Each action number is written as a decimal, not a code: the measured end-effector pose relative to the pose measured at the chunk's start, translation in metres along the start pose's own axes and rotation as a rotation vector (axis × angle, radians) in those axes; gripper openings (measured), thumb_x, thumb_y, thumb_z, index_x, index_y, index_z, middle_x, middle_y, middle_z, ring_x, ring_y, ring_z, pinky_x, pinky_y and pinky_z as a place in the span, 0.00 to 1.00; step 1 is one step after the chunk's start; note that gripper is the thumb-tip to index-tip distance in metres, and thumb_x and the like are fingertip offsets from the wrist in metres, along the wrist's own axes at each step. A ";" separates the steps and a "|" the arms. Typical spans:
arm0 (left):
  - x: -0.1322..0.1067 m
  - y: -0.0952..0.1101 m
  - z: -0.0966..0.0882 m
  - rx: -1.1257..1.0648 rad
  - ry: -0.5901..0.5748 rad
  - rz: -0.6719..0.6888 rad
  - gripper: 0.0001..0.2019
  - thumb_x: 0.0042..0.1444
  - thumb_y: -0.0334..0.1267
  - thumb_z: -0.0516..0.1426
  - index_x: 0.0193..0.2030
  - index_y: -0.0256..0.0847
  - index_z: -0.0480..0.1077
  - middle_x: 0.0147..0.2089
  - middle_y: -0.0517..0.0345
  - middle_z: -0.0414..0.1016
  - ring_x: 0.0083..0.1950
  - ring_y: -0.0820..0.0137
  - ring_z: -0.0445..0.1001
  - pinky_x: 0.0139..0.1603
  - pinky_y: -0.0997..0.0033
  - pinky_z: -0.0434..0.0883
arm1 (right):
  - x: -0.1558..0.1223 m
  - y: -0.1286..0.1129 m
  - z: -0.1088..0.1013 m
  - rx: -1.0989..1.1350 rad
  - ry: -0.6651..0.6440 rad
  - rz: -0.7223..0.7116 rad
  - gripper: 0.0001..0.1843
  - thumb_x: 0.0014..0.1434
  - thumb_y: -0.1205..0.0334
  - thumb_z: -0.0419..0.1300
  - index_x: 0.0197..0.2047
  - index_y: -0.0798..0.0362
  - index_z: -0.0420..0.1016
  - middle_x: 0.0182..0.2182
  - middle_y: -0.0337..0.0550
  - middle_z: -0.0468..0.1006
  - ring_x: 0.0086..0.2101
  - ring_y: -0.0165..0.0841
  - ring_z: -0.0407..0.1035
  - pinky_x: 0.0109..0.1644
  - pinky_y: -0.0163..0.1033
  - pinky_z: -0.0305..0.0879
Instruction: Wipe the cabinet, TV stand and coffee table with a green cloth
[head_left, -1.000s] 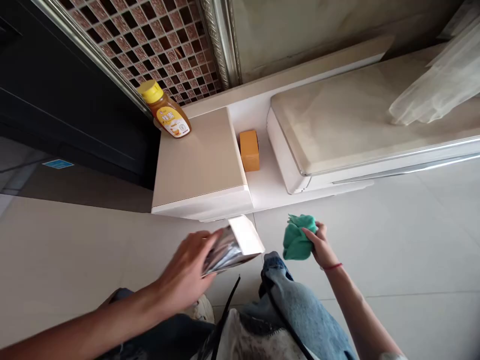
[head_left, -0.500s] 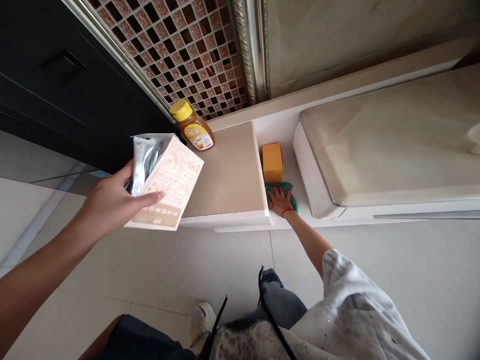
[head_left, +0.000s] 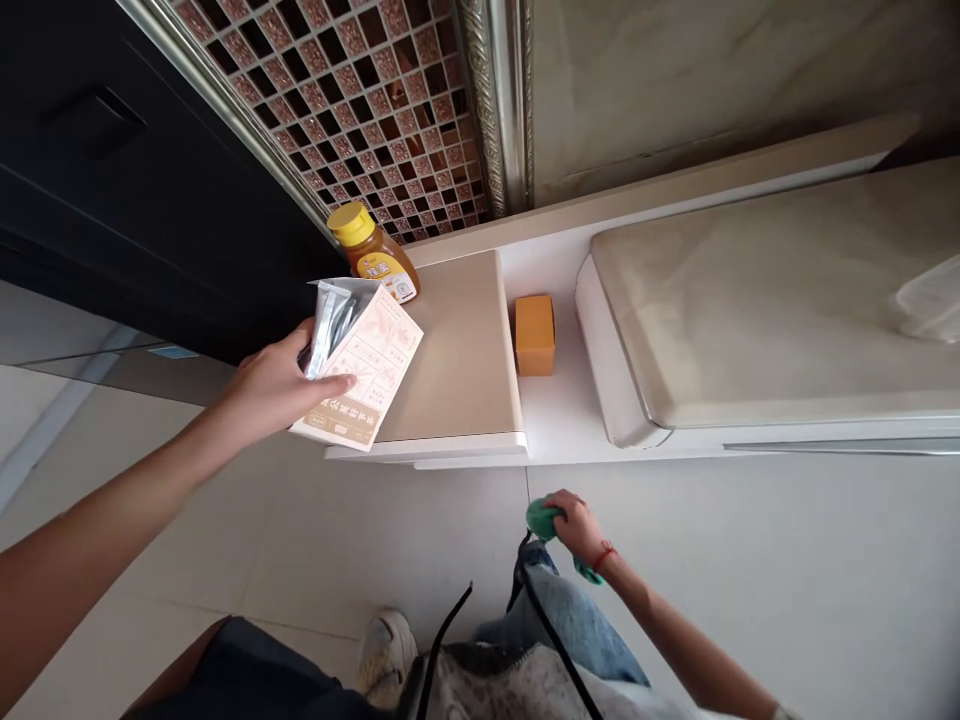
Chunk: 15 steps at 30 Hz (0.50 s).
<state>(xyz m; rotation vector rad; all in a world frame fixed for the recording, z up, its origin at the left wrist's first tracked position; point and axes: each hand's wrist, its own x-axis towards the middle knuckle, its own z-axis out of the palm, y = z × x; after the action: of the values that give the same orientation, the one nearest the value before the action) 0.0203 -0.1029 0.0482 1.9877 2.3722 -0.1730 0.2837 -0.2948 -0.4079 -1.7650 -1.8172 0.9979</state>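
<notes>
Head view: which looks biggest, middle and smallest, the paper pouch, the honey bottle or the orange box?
1. paper pouch, though nearest the camera
2. honey bottle
3. orange box, close to the bottle, so unsure

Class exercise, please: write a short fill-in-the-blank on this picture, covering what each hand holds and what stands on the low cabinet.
1. The left hand holds an opened paper ____ with a silver lining.
2. The right hand grips a crumpled ____ cloth.
3. The honey bottle has a ____ cap.
4. The small box in the white recess is ____.

Missing words: pouch; green; yellow; orange
</notes>
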 end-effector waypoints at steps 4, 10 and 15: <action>0.005 -0.006 0.009 0.005 0.050 0.044 0.45 0.56 0.56 0.60 0.80 0.48 0.59 0.68 0.44 0.76 0.72 0.48 0.73 0.70 0.50 0.74 | 0.022 -0.022 -0.007 -0.012 0.515 0.163 0.33 0.63 0.67 0.52 0.68 0.53 0.79 0.67 0.60 0.73 0.62 0.51 0.70 0.68 0.58 0.70; -0.030 0.049 0.018 -0.055 0.654 0.583 0.44 0.61 0.53 0.59 0.81 0.50 0.49 0.83 0.41 0.53 0.85 0.40 0.50 0.84 0.34 0.52 | 0.141 -0.036 -0.032 -0.150 0.486 0.410 0.30 0.68 0.64 0.52 0.68 0.68 0.75 0.74 0.80 0.61 0.74 0.68 0.52 0.69 0.77 0.59; 0.017 0.206 0.065 0.049 0.015 0.938 0.48 0.59 0.48 0.67 0.80 0.38 0.50 0.76 0.34 0.63 0.80 0.43 0.60 0.80 0.46 0.63 | 0.202 -0.016 -0.062 -0.081 0.517 0.490 0.38 0.69 0.64 0.54 0.78 0.74 0.62 0.71 0.86 0.63 0.70 0.68 0.60 0.69 0.69 0.63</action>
<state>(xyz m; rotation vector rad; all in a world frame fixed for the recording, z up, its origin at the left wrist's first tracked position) 0.2170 -0.0582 -0.0299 2.8429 1.2118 -0.1668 0.2956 -0.0839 -0.3930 -2.3138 -1.1460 0.5433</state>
